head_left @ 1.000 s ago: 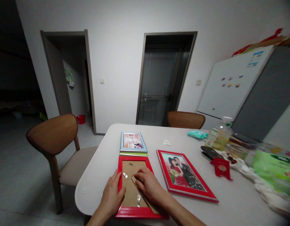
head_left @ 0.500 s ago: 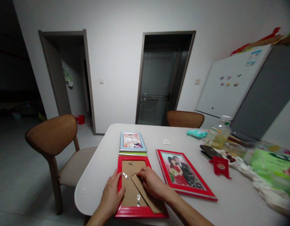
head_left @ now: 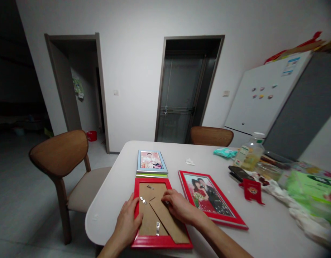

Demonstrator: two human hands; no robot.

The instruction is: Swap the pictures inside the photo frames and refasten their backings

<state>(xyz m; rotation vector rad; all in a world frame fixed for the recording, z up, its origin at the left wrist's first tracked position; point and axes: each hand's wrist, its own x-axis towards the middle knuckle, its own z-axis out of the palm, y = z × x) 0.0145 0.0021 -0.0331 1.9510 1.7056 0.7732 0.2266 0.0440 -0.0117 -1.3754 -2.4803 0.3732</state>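
A red picture frame (head_left: 160,243) lies face down at the table's near edge, its brown backing board (head_left: 147,218) and slanted stand flap (head_left: 169,224) facing up. Small metal clips (head_left: 143,200) sit along the backing's edges. My left hand (head_left: 128,219) grips the frame's left side, thumb on top. My right hand (head_left: 178,206) rests by the backing's right edge with curled fingers; what they pinch is mostly hidden, with a bit of metal showing beneath. Right of it, a second red frame (head_left: 185,186) lies face up with a couple's photo.
Beyond the held frame lies a light-blue frame (head_left: 139,161) on a green-edged one (head_left: 165,176). A bottle (head_left: 250,152), a black wallet-like item (head_left: 239,173), a red packet (head_left: 252,190) and a green tissue pack (head_left: 310,190) crowd the table's right. A chair (head_left: 60,152) stands left.
My right hand has slid right, from the top of the stand flap to the backing's right edge, uncovering more of the flap. My left hand and the frame have stayed put.
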